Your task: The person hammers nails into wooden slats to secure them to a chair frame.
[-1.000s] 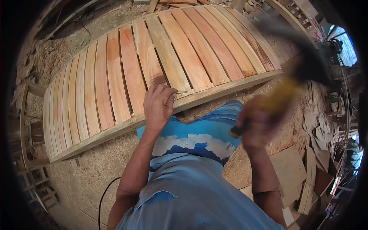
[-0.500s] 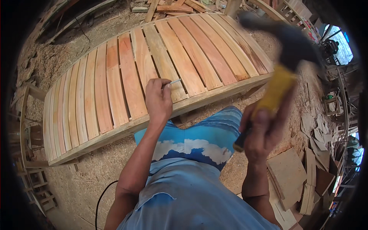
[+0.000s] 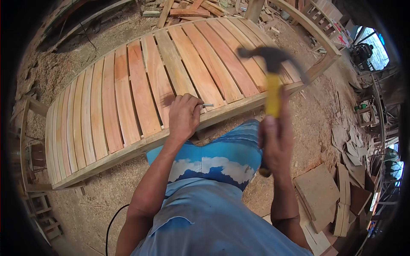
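Observation:
In my right hand (image 3: 276, 147) is a claw hammer (image 3: 273, 96) with a yellow and black handle, its dark head raised above the right part of the slatted wooden panel (image 3: 156, 91). Motion blurs the head slightly. My left hand (image 3: 183, 117), closed, rests near the panel's front edge and pinches a thin grey metal rod (image 3: 208, 105). One end of the rod sticks out to the right of my fingers over a slat; the other is hidden, so I cannot tell its exact kind. Gaps run between the reddish and pale slats, which a frame rail (image 3: 145, 143) borders at the front.
Wood offcuts (image 3: 192, 12) are heaped beyond the panel. A curved wooden rail and post (image 3: 326, 45) stand at the far right. Boards and scraps (image 3: 318, 196) lie on the sawdust-covered floor at right. A black cable (image 3: 112, 224) curves along the floor at left.
The hammer has swung left and its head now sits over the panel. My left hand has shifted slightly right and nearer the front edge, with the metal rod still in its fingers.

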`<state>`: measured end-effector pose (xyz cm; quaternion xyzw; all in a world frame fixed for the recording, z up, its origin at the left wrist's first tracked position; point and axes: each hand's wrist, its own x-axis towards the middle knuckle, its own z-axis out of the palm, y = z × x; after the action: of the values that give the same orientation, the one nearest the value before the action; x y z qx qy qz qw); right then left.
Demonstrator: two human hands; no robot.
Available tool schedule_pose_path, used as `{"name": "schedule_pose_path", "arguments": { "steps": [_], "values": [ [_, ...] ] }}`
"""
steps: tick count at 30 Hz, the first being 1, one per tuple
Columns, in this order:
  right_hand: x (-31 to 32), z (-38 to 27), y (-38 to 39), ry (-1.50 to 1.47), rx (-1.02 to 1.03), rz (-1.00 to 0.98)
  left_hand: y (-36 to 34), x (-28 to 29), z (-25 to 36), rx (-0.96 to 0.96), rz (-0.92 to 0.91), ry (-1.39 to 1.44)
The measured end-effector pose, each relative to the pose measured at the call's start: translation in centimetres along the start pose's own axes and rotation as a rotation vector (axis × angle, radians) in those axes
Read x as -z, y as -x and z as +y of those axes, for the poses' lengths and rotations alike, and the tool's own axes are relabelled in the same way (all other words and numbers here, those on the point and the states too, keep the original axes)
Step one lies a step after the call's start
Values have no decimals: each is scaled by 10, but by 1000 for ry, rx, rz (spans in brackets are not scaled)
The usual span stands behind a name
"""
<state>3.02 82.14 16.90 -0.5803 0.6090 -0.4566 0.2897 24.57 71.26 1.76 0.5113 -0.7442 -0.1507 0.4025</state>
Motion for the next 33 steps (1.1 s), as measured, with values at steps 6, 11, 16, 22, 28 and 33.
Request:
{"name": "schedule_pose_path", "arguments": {
  "steps": [6, 11, 16, 22, 28, 33],
  "values": [
    [60, -63, -23, -215, 572, 413, -9, -2, 7, -30, -41, -13],
    [26, 27, -4, -219, 318, -26, -10, -3, 5, -65, -15, -34],
    [-3, 60, 26, 132, -246, -275, 2, -3, 9, -89, -17, -55],
    [19, -2, 4, -156, 207, 196, -12, -9, 18, -4, 65, 40],
    [76, -70, -24, -52, 693, 493, -16, -25, 20, 44, -57, 90],
    [121, -72, -53, -507, 923, 152, -19, -23, 15, 23, -81, 105]
  ]
}}
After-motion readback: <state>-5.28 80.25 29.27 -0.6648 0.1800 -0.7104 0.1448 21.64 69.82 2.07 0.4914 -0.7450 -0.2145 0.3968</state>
